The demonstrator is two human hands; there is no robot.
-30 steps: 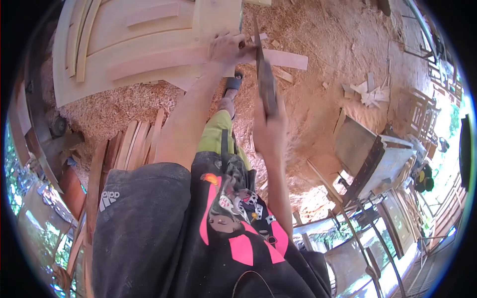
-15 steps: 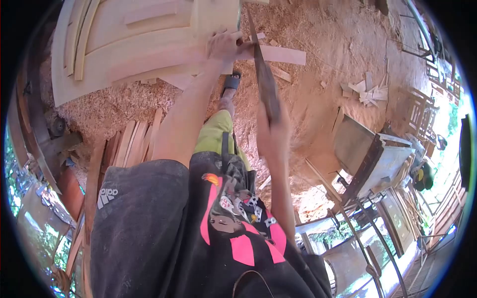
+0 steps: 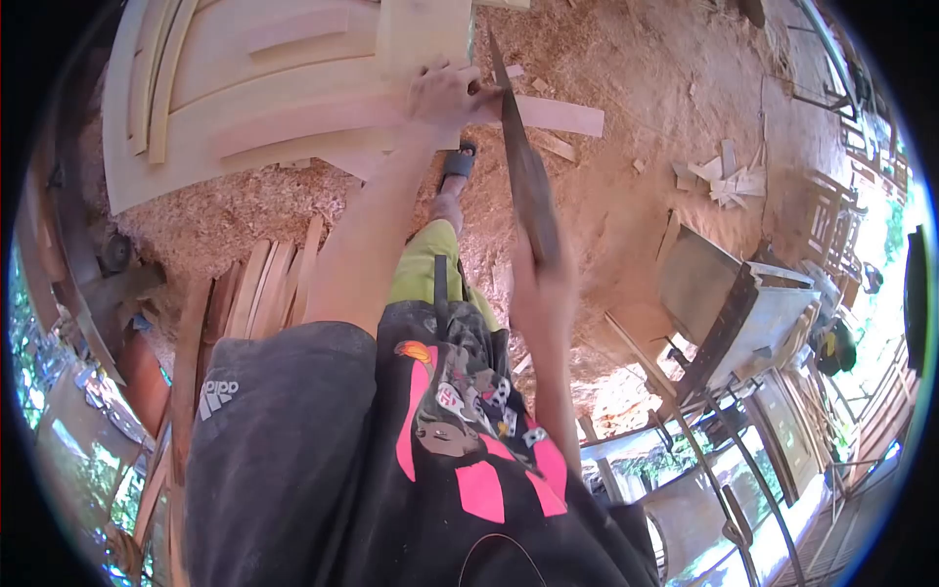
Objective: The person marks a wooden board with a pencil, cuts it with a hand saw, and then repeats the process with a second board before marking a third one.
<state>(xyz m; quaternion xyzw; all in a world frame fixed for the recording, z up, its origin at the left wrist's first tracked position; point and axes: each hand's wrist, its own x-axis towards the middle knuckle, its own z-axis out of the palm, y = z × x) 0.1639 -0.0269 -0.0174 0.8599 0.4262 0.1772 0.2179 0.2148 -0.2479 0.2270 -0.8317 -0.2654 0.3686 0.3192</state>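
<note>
My left hand (image 3: 448,96) presses on a long, thin pinkish board (image 3: 323,125), its fingers curled at the board's edge. The board lies across a pale wooden panel (image 3: 421,34) and sticks out past the panel's right edge. A handsaw (image 3: 524,161) stands with its blade against the board, just right of my left fingers. My right hand (image 3: 541,284) is closed round the saw's lower end and somewhat blurred; the handle is hidden in it.
Sawdust covers the ground (image 3: 626,215). Offcuts (image 3: 729,181) lie in a pile at the right, near a box-like wooden piece (image 3: 699,279). Planks (image 3: 264,289) lean at the lower left. A sandalled foot (image 3: 458,161) stands below the panel.
My right hand and the saw have moved slightly down, towards my body. My left hand still rests on the board in nearly the same place.
</note>
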